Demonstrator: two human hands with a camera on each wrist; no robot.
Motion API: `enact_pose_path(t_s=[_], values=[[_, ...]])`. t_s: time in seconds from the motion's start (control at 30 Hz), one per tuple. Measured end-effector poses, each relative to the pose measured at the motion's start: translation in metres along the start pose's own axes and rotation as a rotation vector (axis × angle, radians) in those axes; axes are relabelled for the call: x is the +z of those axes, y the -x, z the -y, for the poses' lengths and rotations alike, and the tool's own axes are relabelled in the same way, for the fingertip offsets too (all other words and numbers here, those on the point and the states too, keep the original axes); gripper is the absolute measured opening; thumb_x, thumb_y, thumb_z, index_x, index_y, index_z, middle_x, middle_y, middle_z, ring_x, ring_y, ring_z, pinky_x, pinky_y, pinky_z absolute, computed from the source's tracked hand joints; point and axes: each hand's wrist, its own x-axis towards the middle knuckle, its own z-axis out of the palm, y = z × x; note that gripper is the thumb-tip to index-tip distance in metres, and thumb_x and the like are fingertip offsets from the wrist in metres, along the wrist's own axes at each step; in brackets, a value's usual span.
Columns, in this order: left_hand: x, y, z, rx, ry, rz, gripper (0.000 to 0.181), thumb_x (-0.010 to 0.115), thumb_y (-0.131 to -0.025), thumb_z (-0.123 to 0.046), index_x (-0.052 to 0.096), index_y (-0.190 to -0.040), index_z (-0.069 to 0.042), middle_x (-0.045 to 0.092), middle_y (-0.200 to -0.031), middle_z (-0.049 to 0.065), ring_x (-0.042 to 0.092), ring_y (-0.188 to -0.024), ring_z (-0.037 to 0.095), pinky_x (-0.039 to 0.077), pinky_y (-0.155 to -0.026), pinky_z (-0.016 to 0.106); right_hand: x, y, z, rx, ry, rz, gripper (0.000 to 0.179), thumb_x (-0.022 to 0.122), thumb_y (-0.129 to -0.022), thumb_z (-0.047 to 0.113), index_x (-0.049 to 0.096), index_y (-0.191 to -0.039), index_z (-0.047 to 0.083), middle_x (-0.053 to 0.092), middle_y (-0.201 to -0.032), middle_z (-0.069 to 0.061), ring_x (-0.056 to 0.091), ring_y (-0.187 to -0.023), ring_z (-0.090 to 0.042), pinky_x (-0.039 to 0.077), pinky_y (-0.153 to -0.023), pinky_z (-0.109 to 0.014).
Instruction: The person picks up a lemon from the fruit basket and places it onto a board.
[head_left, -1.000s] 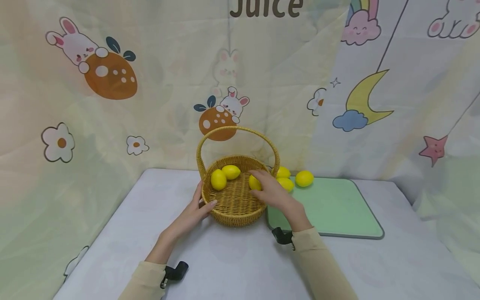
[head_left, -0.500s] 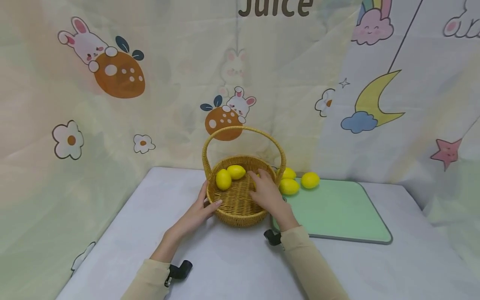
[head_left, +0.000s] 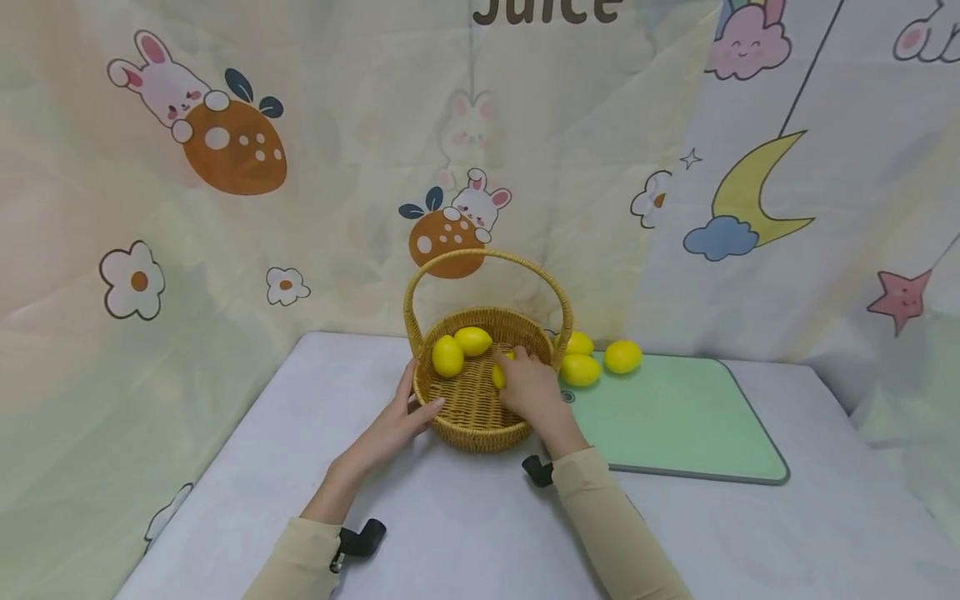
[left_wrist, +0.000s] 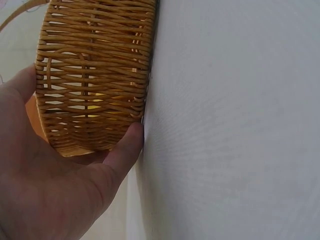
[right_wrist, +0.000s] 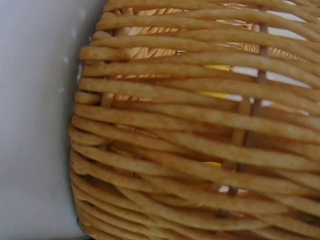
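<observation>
A round wicker basket (head_left: pixel 480 437) with a tall arched handle stands on the table, tipped slightly toward me in the head view. My left hand (head_left: pixel 393 425) grips its left side, the thumb near the front rim. In the left wrist view, the fingers (left_wrist: pixel 125 150) of that hand press on the woven wall. My right hand (head_left: pixel 534 392) is down inside the basket at the right, its fingers curled over a lemon (head_left: pixel 499 377) that it partly hides. Two more lemons, one in front (head_left: pixel 447 357) and one behind (head_left: pixel 473 342), lie at the basket's back left.
Right of the basket, three lemons (head_left: pixel 622 357) sit at the back edge of a green cutting board (head_left: pixel 675 417). The board lies on a white-covered table (head_left: pixel 450 525). Behind it hangs a printed cloth (head_left: pixel 337 167). In the right wrist view, the basket's weave (right_wrist: pixel 190 120) fills most of the frame.
My right hand has reached further into the basket and lower, and its fingers have drawn in over the lemon. The left hand keeps its hold on the basket. The head view has shifted slightly.
</observation>
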Motion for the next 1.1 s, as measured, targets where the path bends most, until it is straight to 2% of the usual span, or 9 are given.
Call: enact_pose_path(t_s=[0.07,0.17,0.27,0.33,0.53,0.77,0.93,1.1], values=[[0.0,0.0,0.001,0.006,0.002,0.0,0.088,0.058,-0.096,-0.055,-0.011,-0.151,-0.054,-0.009,-0.167,-0.008,0.015,-0.154,0.034,0.041,-0.114,0.046,0.0,0.001,-0.001,-0.014,-0.003,0.01,0.06,0.066,-0.085,0.016,0.053,-0.144,0.022,0.053,-0.137,-0.015,0.059,-0.109,-0.034,0.055,-0.076,-0.046],[0.0,0.001,0.001,0.011,0.005,0.001,0.088,0.058,-0.096,-0.054,-0.01,-0.151,-0.055,-0.008,-0.167,-0.008,0.016,-0.154,0.034,0.04,-0.115,0.046,-0.001,0.004,-0.002,-0.035,-0.014,0.044,0.062,0.068,-0.084,0.015,0.054,-0.144,0.023,0.05,-0.144,-0.014,0.056,-0.12,-0.038,0.055,-0.086,-0.052],[0.0,0.002,0.002,0.011,0.005,0.004,0.087,0.058,-0.097,-0.052,-0.01,-0.15,-0.055,-0.009,-0.167,-0.007,0.015,-0.154,0.034,0.04,-0.115,0.047,-0.002,0.007,-0.001,-0.056,-0.023,0.079,0.06,0.069,-0.084,0.015,0.055,-0.142,0.024,0.046,-0.151,-0.015,0.049,-0.133,-0.044,0.049,-0.1,-0.06],[0.001,0.002,0.002,0.013,0.005,0.003,0.086,0.058,-0.098,-0.05,-0.01,-0.151,-0.055,-0.008,-0.168,-0.007,0.015,-0.154,0.034,0.04,-0.115,0.047,-0.004,0.009,-0.001,-0.068,-0.039,0.082,0.056,0.068,-0.085,0.014,0.058,-0.139,0.023,0.046,-0.152,-0.015,0.046,-0.135,-0.046,0.046,-0.103,-0.063],[0.001,0.0,0.001,0.008,0.0,0.004,0.088,0.058,-0.097,-0.053,-0.011,-0.152,-0.053,-0.009,-0.168,-0.006,0.015,-0.154,0.033,0.041,-0.114,0.046,-0.007,0.011,-0.001,-0.1,-0.064,0.056,0.046,0.066,-0.085,0.011,0.064,-0.13,0.02,0.059,-0.135,-0.011,0.059,-0.117,-0.037,0.053,-0.091,-0.055],[0.001,-0.001,0.0,-0.001,0.005,0.002,0.09,0.058,-0.096,-0.055,-0.011,-0.152,-0.052,-0.008,-0.168,-0.004,0.017,-0.154,0.034,0.042,-0.113,0.045,-0.008,0.01,-0.003,-0.08,-0.125,0.07,0.056,0.065,-0.086,0.018,0.055,-0.141,0.022,0.048,-0.15,-0.011,0.053,-0.131,-0.036,0.049,-0.103,-0.055],[0.002,0.0,0.0,0.009,0.005,0.003,0.087,0.057,-0.098,-0.051,-0.011,-0.153,-0.051,-0.008,-0.168,-0.003,0.018,-0.153,0.036,0.043,-0.112,0.047,-0.01,0.012,-0.005,-0.11,-0.142,0.036,0.055,0.066,-0.085,0.022,0.058,-0.139,0.02,0.055,-0.141,-0.008,0.059,-0.119,-0.03,0.052,-0.099,-0.048],[0.0,0.001,-0.001,-0.002,-0.006,0.004,0.089,0.057,-0.097,-0.054,-0.013,-0.152,-0.051,-0.01,-0.168,-0.003,0.017,-0.153,0.035,0.041,-0.114,0.046,-0.021,0.02,-0.007,-0.167,-0.235,0.042,0.053,0.065,-0.083,0.017,0.06,-0.135,0.018,0.057,-0.136,-0.003,0.058,-0.108,-0.022,0.052,-0.093,-0.04]])
